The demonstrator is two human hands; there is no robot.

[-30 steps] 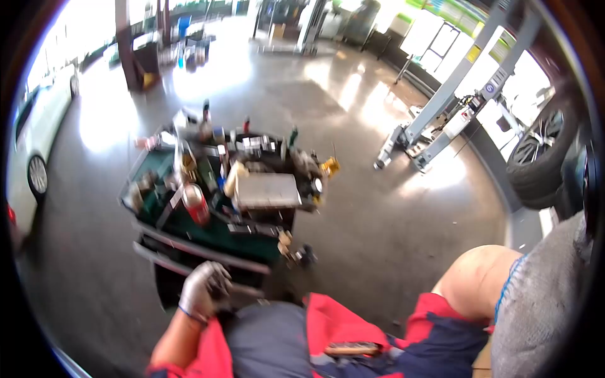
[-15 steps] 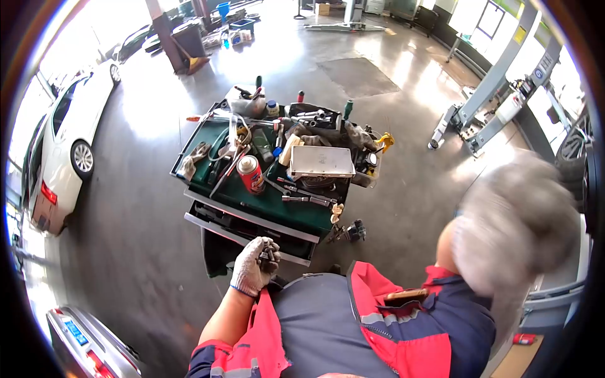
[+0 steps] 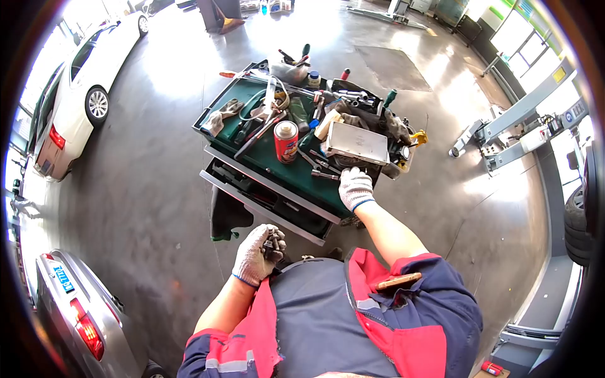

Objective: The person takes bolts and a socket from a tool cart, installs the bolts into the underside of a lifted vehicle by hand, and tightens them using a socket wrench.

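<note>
My left hand (image 3: 255,255), in a white knit glove, is closed around several small dark metal bolts (image 3: 272,244) in front of my waist. My right hand (image 3: 357,188), gloved too, has reached the right front of the green-topped tool cart (image 3: 271,179). Its fingers are curled over the near end of a socket wrench (image 3: 325,174), whose handle they hide. Just behind that hand sits a closed metal case (image 3: 357,142). A red spray can (image 3: 286,142) stands upright on the cart, left of the wrenches.
A pulled-out drawer (image 3: 265,205) juts from the cart toward me. Gloves (image 3: 222,115) and more tools crowd the cart top. A white car (image 3: 82,94) and a silver car (image 3: 88,315) stand at the left. Lift posts (image 3: 529,113) rise at the right.
My right hand has swung in from the far right, where it was blurred, to the cart's wrenches. My left hand keeps its hold on the bolts. The view has shifted.
</note>
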